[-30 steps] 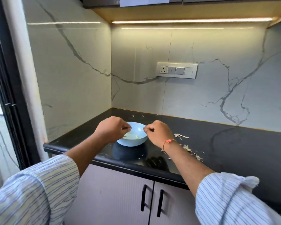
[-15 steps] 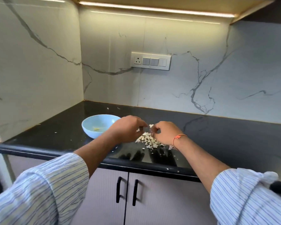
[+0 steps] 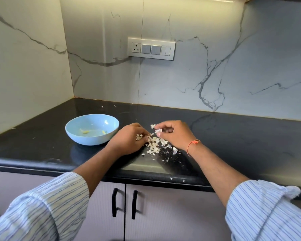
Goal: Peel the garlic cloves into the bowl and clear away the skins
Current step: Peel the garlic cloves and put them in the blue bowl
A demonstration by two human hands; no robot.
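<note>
Both my hands work over the heap of garlic skins (image 3: 155,145) near the front edge of the black tabletop (image 3: 233,136). My right hand (image 3: 175,134) pinches a small white piece in its fingers (image 3: 161,126); my left hand (image 3: 127,139) curls into the heap. The blue bowl (image 3: 92,129) sits just left of my left hand, holding a few peeled bits.

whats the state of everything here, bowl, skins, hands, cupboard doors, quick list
blue bowl: upright on the counter, a few peeled garlic pieces inside
garlic skins: loose pile on the counter, right of the bowl
left hand: fingers curled, pinching skins at the pile
right hand: pinching a small white piece
cabinet doors: closed
</note>
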